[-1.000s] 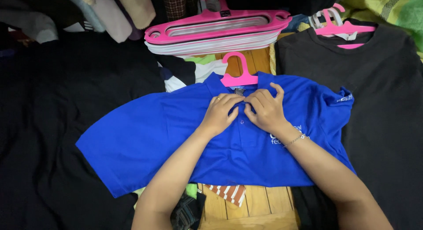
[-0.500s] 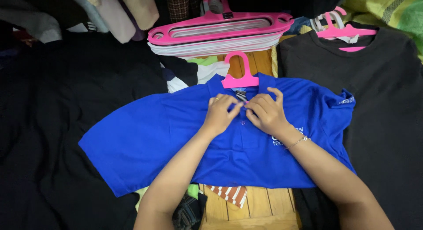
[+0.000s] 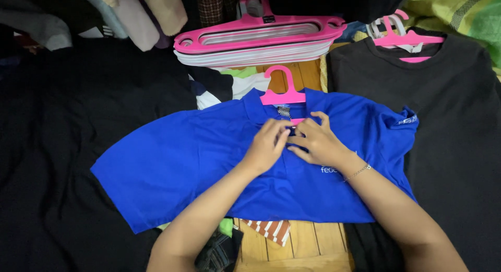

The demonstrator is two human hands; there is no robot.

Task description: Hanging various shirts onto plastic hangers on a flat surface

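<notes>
A blue polo shirt (image 3: 182, 162) lies flat, front up, on a pink hanger (image 3: 282, 92) whose hook sticks out above the collar. My left hand (image 3: 269, 144) and my right hand (image 3: 315, 141) meet at the shirt's button placket just below the collar. The fingers of both pinch the blue cloth there. A thin bracelet sits on my right wrist.
A stack of pink and white hangers (image 3: 258, 40) lies beyond the shirt. A black t-shirt (image 3: 443, 110) on a pink hanger lies to the right. Dark clothes (image 3: 62, 121) cover the left. Wooden slats (image 3: 297, 240) and a striped cloth (image 3: 269, 227) show below the blue hem.
Both hands have slid a little lower on the placket, from the collar towards the chest, and drawn closer together. The shirt has stayed in place.
</notes>
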